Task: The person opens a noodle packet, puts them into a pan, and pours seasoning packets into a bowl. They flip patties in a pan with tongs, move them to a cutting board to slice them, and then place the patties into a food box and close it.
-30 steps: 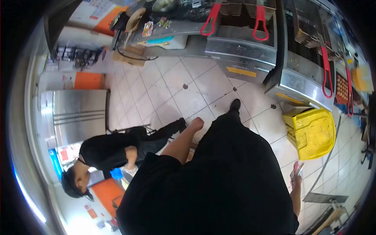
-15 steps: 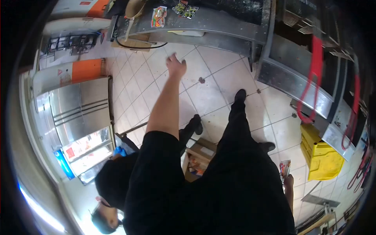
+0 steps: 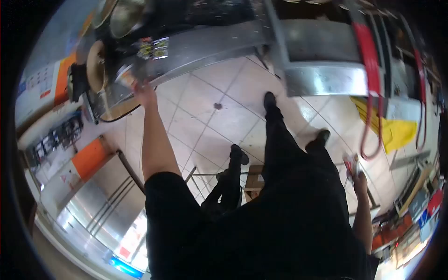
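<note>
My left hand (image 3: 147, 95) reaches to the counter's front edge, its blurred fingers closed on the near end of a small white and orange food packet (image 3: 125, 76). Just beyond it, small green and yellow packets (image 3: 154, 48) lie on the steel counter (image 3: 200, 44). Down at my right side, my right hand (image 3: 360, 182) grips another small red and white packet (image 3: 351, 165), smeared by motion. Printing on both held packets is too blurred to read.
Pans (image 3: 126, 18) and a round brown wooden-looking piece (image 3: 96, 67) are at the counter's left end. Red straps (image 3: 368, 60) hang at the right near a yellow bin (image 3: 396, 130). A person's leg (image 3: 229, 186) and a cardboard box (image 3: 254, 179) are close below.
My left hand has gone from open over the floor to the packet on the counter. The view has turned and come closer to the counter. My right hand still holds its packet.
</note>
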### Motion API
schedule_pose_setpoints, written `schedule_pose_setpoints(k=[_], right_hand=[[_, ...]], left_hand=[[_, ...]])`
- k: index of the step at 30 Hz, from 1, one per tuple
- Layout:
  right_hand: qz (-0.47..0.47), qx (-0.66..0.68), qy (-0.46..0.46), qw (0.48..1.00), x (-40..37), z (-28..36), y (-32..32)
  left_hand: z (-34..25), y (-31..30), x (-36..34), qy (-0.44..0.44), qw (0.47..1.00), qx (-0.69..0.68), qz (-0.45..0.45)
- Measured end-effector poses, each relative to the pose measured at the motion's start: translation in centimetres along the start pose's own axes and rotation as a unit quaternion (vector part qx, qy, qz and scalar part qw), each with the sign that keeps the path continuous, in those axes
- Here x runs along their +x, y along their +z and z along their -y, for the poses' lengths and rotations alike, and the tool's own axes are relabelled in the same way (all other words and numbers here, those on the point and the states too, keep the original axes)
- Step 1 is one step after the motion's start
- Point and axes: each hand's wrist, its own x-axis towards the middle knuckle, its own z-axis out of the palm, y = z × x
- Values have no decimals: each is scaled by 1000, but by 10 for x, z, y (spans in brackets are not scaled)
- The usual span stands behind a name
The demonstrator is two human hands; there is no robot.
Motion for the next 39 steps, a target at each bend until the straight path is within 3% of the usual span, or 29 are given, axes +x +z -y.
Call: schedule_pose_setpoints(k=[1, 2, 3, 4, 5, 6, 7, 9, 10, 11, 12, 13, 14, 15, 16, 17, 19, 22, 25, 27, 29, 31, 33, 35, 37, 39], right_hand=[[-8, -111, 21, 994, -1, 17, 0], [-47, -42, 20, 998, 11, -34, 10], [-95, 51, -30, 994, 9, -48, 18], [-108, -5, 27, 994, 12, -59, 20], [-66, 68, 59, 994, 8, -53, 16], [-80, 87, 101, 988, -6, -22, 9], [-71, 143, 16, 987, -6, -37, 7], [-28, 333, 32, 942, -17, -28, -16], [-37, 395, 16, 918, -22, -23, -23], [-42, 454, -6, 890, -25, -22, -39], [-58, 438, -31, 896, -29, -32, -55], [-70, 424, -49, 901, -34, -44, -67], [-91, 399, -81, 909, -29, -66, -73], [-104, 375, -86, 917, -40, -67, -91], [-101, 406, -119, 900, -47, -76, -100], [-96, 433, -150, 883, -54, -85, -110], [-43, 586, -149, 796, -84, -102, -132], [-114, 655, -166, 728, -118, -140, -169], [-175, 681, -134, 699, -128, -181, -199], [-182, 711, -114, 670, -111, -227, -197], [-209, 758, -82, 613, -106, -252, -202], [-231, 753, -57, 614, -98, -279, -208], [-242, 752, -46, 611, -90, -309, -216], [-274, 747, -2, 606, -82, -339, -224], [-288, 738, 65, 606, -79, -374, -239], [-336, 750, 124, 556, -77, -419, -240]], left_hand=[[-83, -17, -42, -80, 989, -105, -66], [-20, 6, -63, -143, 936, -299, -116], [-24, 14, -111, -37, 963, -234, -131], [45, 37, -157, 8, 999, -20, -48], [-85, 27, -218, -90, 970, -205, -92], [-147, 24, -281, -164, 953, -254, -24], [-189, 26, -336, -223, 928, -283, 100], [-309, 10, -425, -267, 834, -338, 345], [-381, -2, -442, -220, 807, -318, 447], [-448, -17, -464, -121, 788, -352, 490], [-501, -30, -487, -40, 754, -386, 530], [-548, -38, -502, 73, 729, -370, 571], [-588, -32, -520, 293, 728, -356, 508], [-645, -53, -540, 224, 668, -407, 581], [-676, -49, -565, 300, 649, -394, 578], [-711, -53, -588, 295, 613, -395, 618], [-759, -48, -638, 410, 620, -365, 560], [-821, -68, -683, 488, 574, -350, 557], [-861, -72, -717, 571, 498, -319, 570], [-886, -64, -736, 579, 477, -306, 587], [-906, -46, -755, 573, 407, -304, 643], [-931, -31, -767, 581, 391, -316, 640], [-952, -5, -779, 490, 299, -338, 746], [-982, 23, -785, 453, 293, -303, 785], [-1002, 81, -798, 288, 324, -277, 858], [-993, 190, -823, 209, 435, -301, 822]])
